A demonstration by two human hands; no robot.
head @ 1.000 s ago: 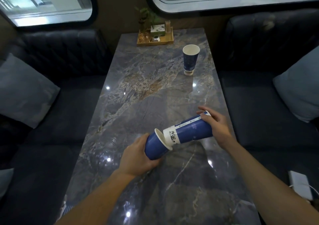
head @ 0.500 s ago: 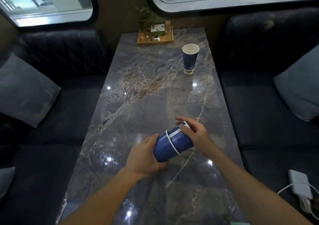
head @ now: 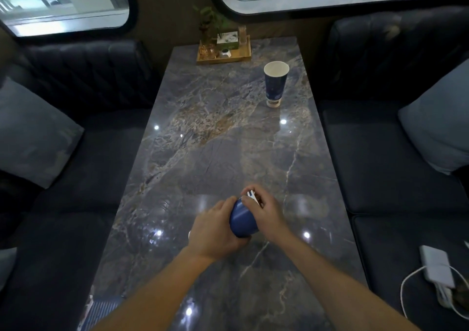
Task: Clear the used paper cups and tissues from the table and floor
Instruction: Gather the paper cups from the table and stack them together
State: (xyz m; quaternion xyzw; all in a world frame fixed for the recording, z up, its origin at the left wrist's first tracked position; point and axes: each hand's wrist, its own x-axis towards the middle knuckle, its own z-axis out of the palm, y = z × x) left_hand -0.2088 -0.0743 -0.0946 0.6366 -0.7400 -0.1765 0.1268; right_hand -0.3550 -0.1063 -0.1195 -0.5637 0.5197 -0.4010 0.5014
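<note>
A blue paper cup stack (head: 242, 222) is held on its side just above the near half of the marble tabletop (head: 228, 153), roughly midway between the long edges. It is gripped at its lower, near end by the left hand (head: 215, 231), whose fingers are wrapped around the blue wall. The right hand (head: 265, 210) is closed over the far end, where a white band with dark print shows between the fingers. Whether one cup or several nested cups are held cannot be told from this view.

A second paper cup (head: 275, 84), dark blue with a white rim and a white base band, is stood upright near the far right edge of the tabletop, well apart from both hands. A wooden tray (head: 224, 57) is placed at the far edge, left of centre, carrying a small plant (head: 209, 23) and a tissue box (head: 227, 41).

Dark sofas are seen along both long sides, a grey cushion (head: 33, 137) on the left one. A white power bank (head: 436, 266) with a cable is lying on the right seat.
</note>
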